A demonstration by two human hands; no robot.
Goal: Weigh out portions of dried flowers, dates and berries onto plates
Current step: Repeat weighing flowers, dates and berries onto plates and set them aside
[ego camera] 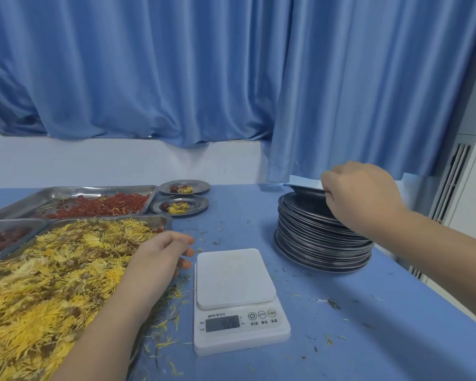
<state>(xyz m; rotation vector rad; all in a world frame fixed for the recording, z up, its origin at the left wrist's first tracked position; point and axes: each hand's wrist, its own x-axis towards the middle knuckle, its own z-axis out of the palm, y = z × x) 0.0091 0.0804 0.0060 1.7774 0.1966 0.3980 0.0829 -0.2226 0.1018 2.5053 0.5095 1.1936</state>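
presently the right hand (360,196) pinches the top plate (305,191) off the stack (322,243) at right of frame, evidently for the bare scale (235,276) at lower centre, while the left hand (160,254) rests loosely curled, holding nothing, beside the flower tray (160,220).

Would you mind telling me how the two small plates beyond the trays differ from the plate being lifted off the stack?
The two filled plates lie flat on the table, untouched; the top plate is tilted, pinched by the right hand. The filled plates carry flowers and dates; the top plate looks empty. All are round metal.
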